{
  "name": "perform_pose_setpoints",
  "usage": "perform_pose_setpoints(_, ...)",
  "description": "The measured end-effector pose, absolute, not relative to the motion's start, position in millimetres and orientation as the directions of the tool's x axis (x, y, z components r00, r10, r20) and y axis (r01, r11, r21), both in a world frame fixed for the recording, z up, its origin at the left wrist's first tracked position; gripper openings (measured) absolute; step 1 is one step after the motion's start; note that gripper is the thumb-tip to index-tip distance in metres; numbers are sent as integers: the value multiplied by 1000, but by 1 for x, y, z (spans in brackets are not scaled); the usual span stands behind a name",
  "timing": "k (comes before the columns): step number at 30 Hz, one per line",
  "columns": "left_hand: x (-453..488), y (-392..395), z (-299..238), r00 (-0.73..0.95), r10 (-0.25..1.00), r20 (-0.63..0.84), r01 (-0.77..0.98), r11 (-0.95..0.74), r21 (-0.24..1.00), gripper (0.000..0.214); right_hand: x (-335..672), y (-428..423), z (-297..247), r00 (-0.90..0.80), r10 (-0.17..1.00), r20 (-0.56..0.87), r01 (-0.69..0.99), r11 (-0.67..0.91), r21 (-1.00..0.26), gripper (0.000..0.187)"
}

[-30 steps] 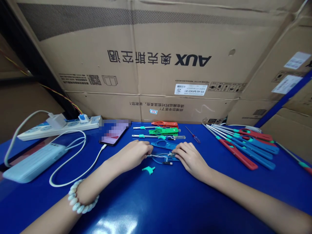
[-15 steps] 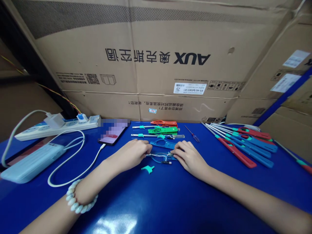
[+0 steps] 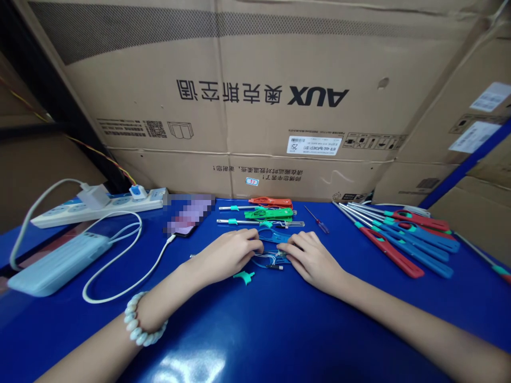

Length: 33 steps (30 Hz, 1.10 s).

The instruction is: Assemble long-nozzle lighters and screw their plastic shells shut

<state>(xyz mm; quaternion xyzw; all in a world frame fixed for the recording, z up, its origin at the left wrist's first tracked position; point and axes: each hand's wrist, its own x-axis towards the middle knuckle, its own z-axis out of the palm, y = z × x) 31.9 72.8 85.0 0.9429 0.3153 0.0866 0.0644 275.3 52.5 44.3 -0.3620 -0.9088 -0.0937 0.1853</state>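
An opened blue lighter [image 3: 261, 263] with thin white wires lies across the middle of the blue table. My left hand [image 3: 231, 252] is closed over its front part, thumb and fingers bent down onto it. The metal tube's tip [image 3: 192, 256] shows left of this hand. At the handle end, my right hand [image 3: 315, 261] pinches the lighter near a clear piece; its fingertips partly cover what they grip. A small black part [image 3: 274, 267] on the wires lies between the hands. Just in front is a green trigger [image 3: 246, 277]. Behind the hands rests another blue casing half [image 3: 279, 235].
Further back lie more opened lighters with green [image 3: 269, 214] and orange [image 3: 273, 202] casings, plus a screwdriver [image 3: 321, 225]. Whole lighters [image 3: 393, 250] fan out at right. A phone [image 3: 190, 218], power bank [image 3: 59, 264] and power strip [image 3: 51, 213] occupy the left. Cardboard [image 3: 255, 69] stands behind.
My left hand has moved right along the lighter, closer to my right hand, uncovering the tube's tip. My right hand stays at the handle end. The view has shifted slightly.
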Motion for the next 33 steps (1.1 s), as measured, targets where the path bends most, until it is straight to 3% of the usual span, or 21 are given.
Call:
perform_pose_setpoints(9,33,73,82,791,607,82,599,-794,100,23,275,55,39,-750,562,347,648,728,221,36)
perform_pose_setpoints(24,39,68,77,783,617,80,621,-783,-37,21,273,54,41,-713,627,314,684,720,114,37)
perform_pose_setpoints(33,40,67,75,779,619,93,626,-776,-76,18,273,54,42,-716,628,305,683,721,118,38)
